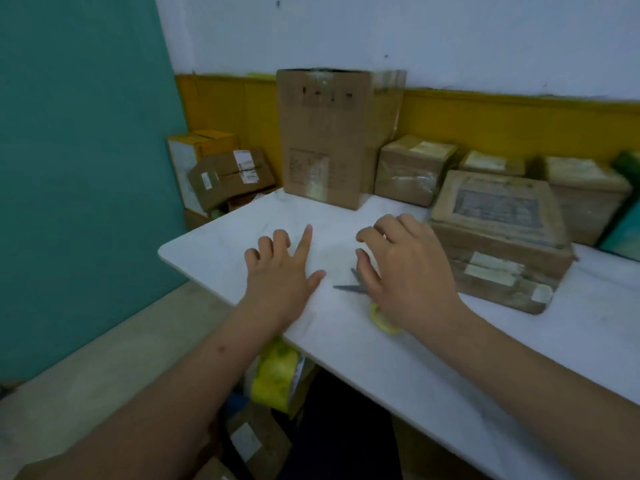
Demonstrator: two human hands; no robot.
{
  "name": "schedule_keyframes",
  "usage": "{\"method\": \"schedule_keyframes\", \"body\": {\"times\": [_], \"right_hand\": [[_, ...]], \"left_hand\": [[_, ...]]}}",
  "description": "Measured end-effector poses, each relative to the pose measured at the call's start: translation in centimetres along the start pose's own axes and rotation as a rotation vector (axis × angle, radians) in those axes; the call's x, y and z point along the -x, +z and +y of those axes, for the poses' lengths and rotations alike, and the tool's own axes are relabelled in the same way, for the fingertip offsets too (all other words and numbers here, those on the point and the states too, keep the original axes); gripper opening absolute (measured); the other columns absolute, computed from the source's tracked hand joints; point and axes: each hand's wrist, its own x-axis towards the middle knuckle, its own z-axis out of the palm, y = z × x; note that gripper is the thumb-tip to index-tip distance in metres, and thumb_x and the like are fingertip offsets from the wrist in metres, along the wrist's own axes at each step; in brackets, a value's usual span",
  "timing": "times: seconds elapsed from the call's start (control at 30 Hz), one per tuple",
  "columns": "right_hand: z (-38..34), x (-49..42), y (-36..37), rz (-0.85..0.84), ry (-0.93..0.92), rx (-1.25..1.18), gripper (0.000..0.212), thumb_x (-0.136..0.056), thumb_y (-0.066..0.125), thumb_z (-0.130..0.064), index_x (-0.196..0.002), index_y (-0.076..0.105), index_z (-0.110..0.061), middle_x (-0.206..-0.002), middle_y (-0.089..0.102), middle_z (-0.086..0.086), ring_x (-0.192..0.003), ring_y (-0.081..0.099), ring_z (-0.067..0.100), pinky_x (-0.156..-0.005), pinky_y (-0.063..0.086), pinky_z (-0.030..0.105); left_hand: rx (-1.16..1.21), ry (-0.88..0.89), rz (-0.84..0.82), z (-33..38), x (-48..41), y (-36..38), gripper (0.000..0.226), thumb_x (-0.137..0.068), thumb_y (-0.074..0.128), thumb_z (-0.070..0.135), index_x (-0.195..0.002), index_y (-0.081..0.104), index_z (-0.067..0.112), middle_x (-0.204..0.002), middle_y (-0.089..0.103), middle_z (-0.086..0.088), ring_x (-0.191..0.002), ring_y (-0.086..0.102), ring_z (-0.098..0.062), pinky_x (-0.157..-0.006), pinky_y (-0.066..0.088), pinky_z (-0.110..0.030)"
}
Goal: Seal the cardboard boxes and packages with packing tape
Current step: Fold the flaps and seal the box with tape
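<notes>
A tall upright cardboard box (329, 136) stands at the far side of the white table (433, 358), with clear tape over its top. A flat, worn cardboard box (498, 237) lies to the right of my hands. My left hand (282, 271) hovers over the tabletop, index finger straight, other fingers bent, holding nothing. My right hand (405, 271) hangs loosely curled over a pair of scissors (349, 287), whose metal blades stick out to the left. A yellowish tape roll (382, 322) peeks out under my right wrist. I cannot tell whether the hand touches either.
Several smaller taped boxes (412, 168) line the back wall at right. More boxes (225, 174) are piled beyond the table's left end by the teal wall. A yellow-green package (275, 372) and other parcels sit under the table's near edge.
</notes>
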Motion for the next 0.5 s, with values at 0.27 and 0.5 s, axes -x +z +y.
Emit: {"method": "schedule_keyframes", "body": {"times": [0.27, 0.5], "right_hand": [[14.4, 3.9, -4.5, 0.123, 0.281, 0.17, 0.045, -0.098, 0.048, -0.043, -0.128, 0.061, -0.013, -0.137, 0.055, 0.009, -0.123, 0.049, 0.034, -0.104, 0.036, 0.048], [19.5, 7.8, -4.1, -0.205, 0.328, -0.354, 0.078, -0.072, 0.065, -0.067, -0.138, 0.051, -0.028, -0.146, 0.044, -0.019, -0.142, 0.029, -0.004, -0.12, 0.022, 0.034]], "left_hand": [[0.879, 0.645, 0.237, 8.4, -6.2, -3.8, 0.065, -0.101, 0.038, 0.057, -0.158, 0.013, 0.035, -0.153, 0.021, 0.013, -0.14, 0.026, -0.002, -0.106, 0.028, -0.011], [0.877, 0.986, -0.051, 14.2, -10.5, -3.0, 0.081, -0.076, 0.077, 0.058, -0.145, 0.039, 0.039, -0.158, 0.026, 0.025, -0.149, 0.012, 0.003, -0.12, 0.024, -0.033]]}}
